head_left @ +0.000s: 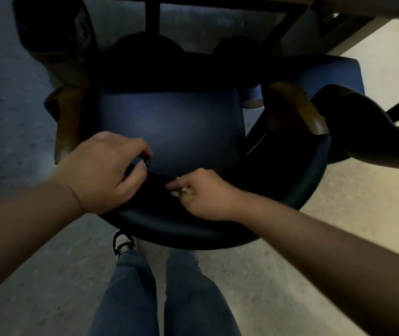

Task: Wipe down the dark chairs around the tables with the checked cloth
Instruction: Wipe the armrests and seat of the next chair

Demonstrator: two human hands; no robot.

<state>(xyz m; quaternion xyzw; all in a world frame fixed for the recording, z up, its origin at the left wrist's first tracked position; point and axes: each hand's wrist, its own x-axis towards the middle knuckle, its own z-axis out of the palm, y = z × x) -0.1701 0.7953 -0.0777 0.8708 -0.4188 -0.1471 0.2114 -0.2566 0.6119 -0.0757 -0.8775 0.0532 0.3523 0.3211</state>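
Note:
A dark blue padded chair with wooden armrests stands right in front of me, pushed in toward a table. Its curved backrest runs across below the seat, nearest to me. My left hand grips the backrest's top edge at the left, fingers curled over it. My right hand is closed on a bunched pale cloth and holds it against the middle of the backrest's top. Only small pale bits of the cloth show between the fingers, so I cannot make out its pattern.
A black table frame and a pale tabletop lie beyond the chair. A second blue chair and another dark backrest crowd the right side. My legs and one shoe are below on the concrete floor.

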